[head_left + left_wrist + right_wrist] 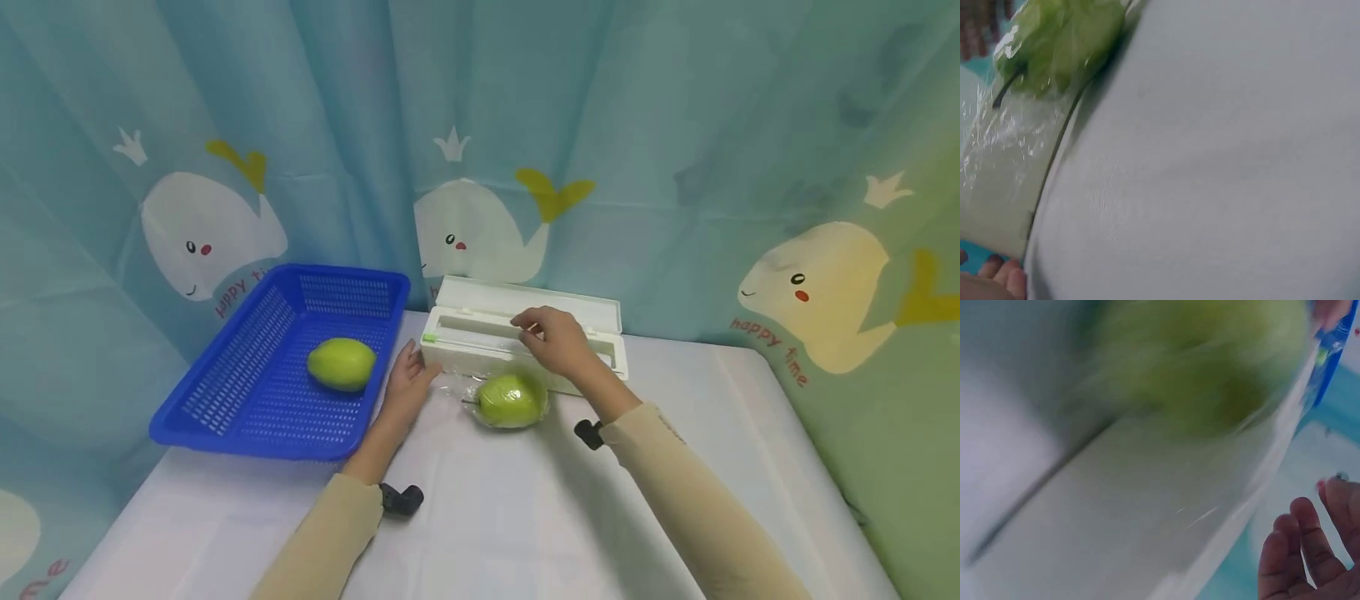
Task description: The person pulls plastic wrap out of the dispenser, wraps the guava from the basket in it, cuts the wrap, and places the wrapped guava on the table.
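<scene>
A green pear (513,400) with a dark stem lies in clear plastic film on the table, in front of a long white cling film box (480,360). The box lid (525,302) is raised at the back, and a small green piece (430,337) sits at the left of its top. My left hand (408,385) touches the box's left end with relaxed fingers. Over the middle of the box, my right hand (553,340) has its fingers loosely bent. In the right wrist view nothing shows between those fingers (1310,540). The wrapped pear (1063,47) also appears in the left wrist view.
A blue plastic basket (247,442) stands left of my left hand, with a smooth green fruit (341,364) inside. A light blue curtain (637,100) with whale prints hangs behind the white table (480,533).
</scene>
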`<action>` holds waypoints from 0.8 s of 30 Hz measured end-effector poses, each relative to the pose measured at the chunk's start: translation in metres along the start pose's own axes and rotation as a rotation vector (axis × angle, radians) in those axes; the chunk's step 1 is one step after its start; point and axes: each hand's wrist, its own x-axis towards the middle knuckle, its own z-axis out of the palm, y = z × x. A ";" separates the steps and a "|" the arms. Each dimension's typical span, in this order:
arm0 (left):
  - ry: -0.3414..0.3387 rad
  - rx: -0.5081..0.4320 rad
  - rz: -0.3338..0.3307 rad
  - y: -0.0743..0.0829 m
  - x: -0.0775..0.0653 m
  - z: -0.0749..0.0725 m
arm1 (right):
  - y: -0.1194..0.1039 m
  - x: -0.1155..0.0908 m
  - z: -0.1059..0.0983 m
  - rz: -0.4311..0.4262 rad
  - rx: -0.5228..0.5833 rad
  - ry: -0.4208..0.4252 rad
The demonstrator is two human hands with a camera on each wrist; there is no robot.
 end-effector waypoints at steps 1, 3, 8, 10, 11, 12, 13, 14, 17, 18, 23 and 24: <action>0.002 -0.009 0.000 0.002 -0.003 0.002 | 0.008 -0.008 -0.005 0.027 -0.010 0.004; 0.004 -0.003 0.021 0.005 -0.007 0.003 | 0.023 -0.024 -0.013 0.067 -0.027 -0.001; -0.032 0.071 0.094 0.012 -0.021 0.002 | 0.047 -0.056 -0.017 0.016 -0.113 -0.008; -0.060 0.110 0.146 0.015 -0.028 0.001 | 0.052 -0.064 -0.013 -0.048 -0.153 0.027; -0.076 0.126 0.181 0.016 -0.031 0.001 | 0.052 -0.066 -0.011 -0.070 -0.164 0.051; -0.097 0.135 0.218 0.017 -0.034 0.000 | 0.052 -0.068 -0.009 -0.092 -0.167 0.080; -0.122 0.144 0.251 0.018 -0.037 0.000 | 0.052 -0.070 -0.006 -0.113 -0.159 0.108; -0.150 0.164 0.280 0.017 -0.040 -0.001 | 0.052 -0.071 -0.004 -0.124 -0.141 0.133; -0.301 0.187 0.339 0.014 -0.049 -0.004 | 0.050 -0.074 0.001 -0.113 -0.040 0.180; -0.364 0.197 0.339 0.013 -0.052 -0.005 | 0.050 -0.075 0.002 -0.106 0.001 0.184; -0.639 0.259 0.303 0.013 -0.065 -0.015 | 0.047 -0.078 0.004 -0.018 0.218 0.138; -0.679 0.299 0.295 0.016 -0.067 -0.016 | 0.046 -0.078 0.003 0.001 0.262 0.127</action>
